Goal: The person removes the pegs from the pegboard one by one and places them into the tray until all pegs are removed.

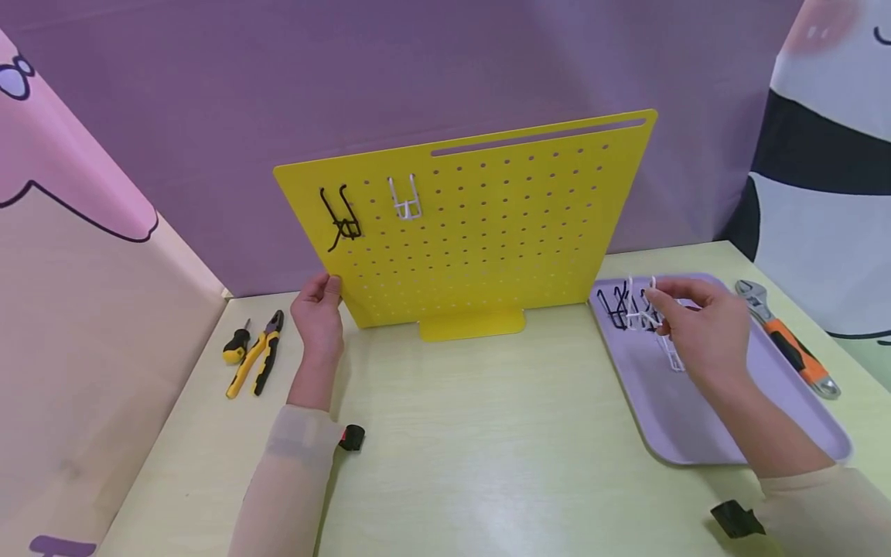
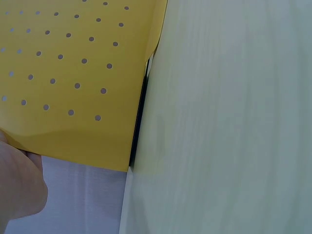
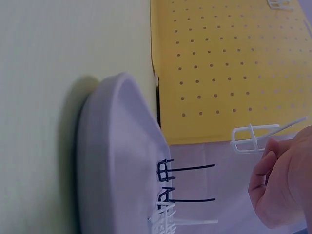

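A yellow pegboard [image 1: 487,232] stands upright at the back of the table. My left hand [image 1: 320,317] grips its lower left edge between thumb and fingers. Near the board's upper left hang a black double hook [image 1: 343,220] and a white hook [image 1: 406,203]. Over the tray on the right, my right hand [image 1: 710,329] pinches a white wire hook [image 3: 247,139], raised above the others. Beneath it, black hooks [image 1: 612,309] and white hooks [image 1: 671,354] lie at the tray's far end, partly covered by the hand in the head view.
The lilac tray [image 1: 689,433] has a raised rim. An adjustable wrench [image 1: 790,340] with an orange handle lies to its right. Left of the board are pliers [image 1: 256,356] and a short screwdriver [image 1: 237,345]. A purple cloth [image 1: 348,77] hangs behind the board.
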A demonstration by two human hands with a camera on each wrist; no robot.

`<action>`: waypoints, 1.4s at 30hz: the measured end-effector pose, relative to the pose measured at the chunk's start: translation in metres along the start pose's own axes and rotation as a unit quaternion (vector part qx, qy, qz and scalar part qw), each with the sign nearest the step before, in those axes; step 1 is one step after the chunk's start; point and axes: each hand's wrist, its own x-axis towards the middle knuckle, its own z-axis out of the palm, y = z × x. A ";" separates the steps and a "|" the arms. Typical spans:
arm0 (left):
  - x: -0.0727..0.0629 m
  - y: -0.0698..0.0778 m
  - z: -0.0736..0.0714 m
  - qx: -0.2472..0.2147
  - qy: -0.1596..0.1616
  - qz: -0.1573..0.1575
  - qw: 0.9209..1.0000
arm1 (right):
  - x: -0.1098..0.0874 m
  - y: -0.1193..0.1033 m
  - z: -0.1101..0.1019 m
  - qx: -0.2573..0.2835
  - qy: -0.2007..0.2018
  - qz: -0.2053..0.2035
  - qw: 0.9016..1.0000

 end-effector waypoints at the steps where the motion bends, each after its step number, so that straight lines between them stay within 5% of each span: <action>1: 0.000 0.000 0.000 0.001 0.001 0.000 1.000 | 0.000 0.002 0.000 -0.006 -0.002 -0.001 1.000; 23: 0.002 -0.002 -0.001 -0.011 -0.003 0.002 1.000 | 0.010 0.043 0.004 -0.080 -0.068 -0.009 0.994; 42: 0.001 -0.003 0.000 0.001 -0.002 0.002 1.000 | 0.012 0.048 0.004 -0.141 -0.080 -0.045 0.986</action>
